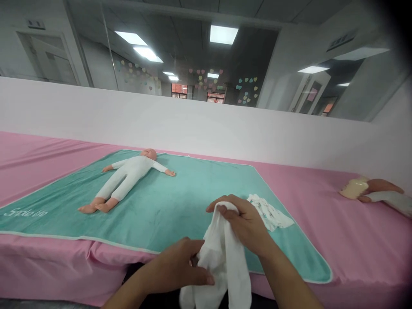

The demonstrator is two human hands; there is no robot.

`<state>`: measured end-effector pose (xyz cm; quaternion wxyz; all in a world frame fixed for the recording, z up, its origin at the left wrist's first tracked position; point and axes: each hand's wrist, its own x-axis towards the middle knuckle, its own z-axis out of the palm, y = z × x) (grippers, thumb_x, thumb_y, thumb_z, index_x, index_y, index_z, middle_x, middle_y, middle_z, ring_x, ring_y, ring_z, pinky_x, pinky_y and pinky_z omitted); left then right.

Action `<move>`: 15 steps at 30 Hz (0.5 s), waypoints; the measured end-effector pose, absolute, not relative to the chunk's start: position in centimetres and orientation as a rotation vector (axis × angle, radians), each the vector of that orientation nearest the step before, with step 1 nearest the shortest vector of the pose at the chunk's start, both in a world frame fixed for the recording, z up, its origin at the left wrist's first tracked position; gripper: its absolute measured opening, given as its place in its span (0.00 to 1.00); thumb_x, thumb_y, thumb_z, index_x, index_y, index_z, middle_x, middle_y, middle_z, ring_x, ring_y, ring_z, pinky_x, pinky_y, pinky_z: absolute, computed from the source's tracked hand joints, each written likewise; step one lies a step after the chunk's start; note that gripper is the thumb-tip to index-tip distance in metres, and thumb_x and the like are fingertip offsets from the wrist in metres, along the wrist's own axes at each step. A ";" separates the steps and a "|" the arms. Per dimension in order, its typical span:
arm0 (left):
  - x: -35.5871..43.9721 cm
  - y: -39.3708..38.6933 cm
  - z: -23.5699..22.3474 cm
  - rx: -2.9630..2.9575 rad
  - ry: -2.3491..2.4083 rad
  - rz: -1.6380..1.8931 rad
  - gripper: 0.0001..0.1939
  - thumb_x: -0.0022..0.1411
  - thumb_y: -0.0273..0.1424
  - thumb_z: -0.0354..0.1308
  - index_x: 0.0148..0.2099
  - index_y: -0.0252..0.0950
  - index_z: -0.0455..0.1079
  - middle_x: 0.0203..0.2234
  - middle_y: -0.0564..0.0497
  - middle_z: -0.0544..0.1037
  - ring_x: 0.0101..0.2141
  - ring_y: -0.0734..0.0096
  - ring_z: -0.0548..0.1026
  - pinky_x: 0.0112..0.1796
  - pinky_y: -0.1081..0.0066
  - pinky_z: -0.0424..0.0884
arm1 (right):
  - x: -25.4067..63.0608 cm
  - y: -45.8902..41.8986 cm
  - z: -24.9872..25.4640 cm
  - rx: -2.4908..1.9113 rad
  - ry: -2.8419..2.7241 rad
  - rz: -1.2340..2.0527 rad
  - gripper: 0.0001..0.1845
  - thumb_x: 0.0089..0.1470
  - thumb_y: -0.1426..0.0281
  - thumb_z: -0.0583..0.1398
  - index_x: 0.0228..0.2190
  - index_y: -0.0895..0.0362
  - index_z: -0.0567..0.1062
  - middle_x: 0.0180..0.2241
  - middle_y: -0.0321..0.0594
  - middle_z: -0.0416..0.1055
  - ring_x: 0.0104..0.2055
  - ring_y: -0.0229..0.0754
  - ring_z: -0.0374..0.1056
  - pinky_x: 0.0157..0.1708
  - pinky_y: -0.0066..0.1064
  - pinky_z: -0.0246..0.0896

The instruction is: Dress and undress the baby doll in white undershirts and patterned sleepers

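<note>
A white cloth garment (222, 257) hangs in folds in front of me, over the near edge of the bed; its exact kind cannot be made out. My right hand (247, 219) is closed on its top, thumb in front and fingers behind. Lower down, my left hand (180, 266) pinches the garment's left side between thumb and fingers. A baby doll (131, 171) in a white long-sleeved suit lies on its back, arms spread, on the green blanket (189, 189) at the left. Just behind my right hand, a crumpled white patterned cloth (270, 212) rests on the same blanket.
Pink sheeting (309, 197) covers the bed under the blanket. At the far right, a bottle (354, 189) with pale yellow contents lies beside another doll (386, 193), partly in view. A white wall (193, 124) with a wide glass pane (193, 47) rises behind the bed.
</note>
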<state>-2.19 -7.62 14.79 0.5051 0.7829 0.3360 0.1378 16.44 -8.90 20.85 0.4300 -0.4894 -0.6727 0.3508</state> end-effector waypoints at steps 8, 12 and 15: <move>-5.8 -4.8 15.1 2.171 1.390 0.796 0.04 0.51 0.33 0.54 0.28 0.38 0.64 0.23 0.56 0.70 0.28 0.70 0.67 0.29 0.74 0.59 | 19.9 -8.8 19.8 -1.077 -1.406 0.907 0.19 0.52 0.55 0.54 0.22 0.57 0.66 0.22 0.38 0.70 0.22 0.36 0.62 0.21 0.28 0.57; -7.4 -4.1 15.8 2.177 1.852 1.120 0.04 0.49 0.27 0.50 0.23 0.37 0.58 0.16 0.57 0.64 0.20 0.74 0.63 0.23 0.75 0.55 | 21.9 -8.4 18.3 -1.047 -1.376 0.780 0.18 0.50 0.56 0.57 0.21 0.57 0.65 0.19 0.34 0.62 0.21 0.33 0.56 0.20 0.26 0.53; -8.1 -4.1 16.5 2.237 2.033 1.221 0.02 0.48 0.28 0.50 0.25 0.37 0.61 0.16 0.57 0.64 0.20 0.74 0.63 0.22 0.75 0.54 | 23.3 -8.6 18.0 -1.048 -1.453 0.770 0.15 0.47 0.60 0.60 0.20 0.57 0.64 0.19 0.32 0.59 0.21 0.32 0.54 0.21 0.26 0.52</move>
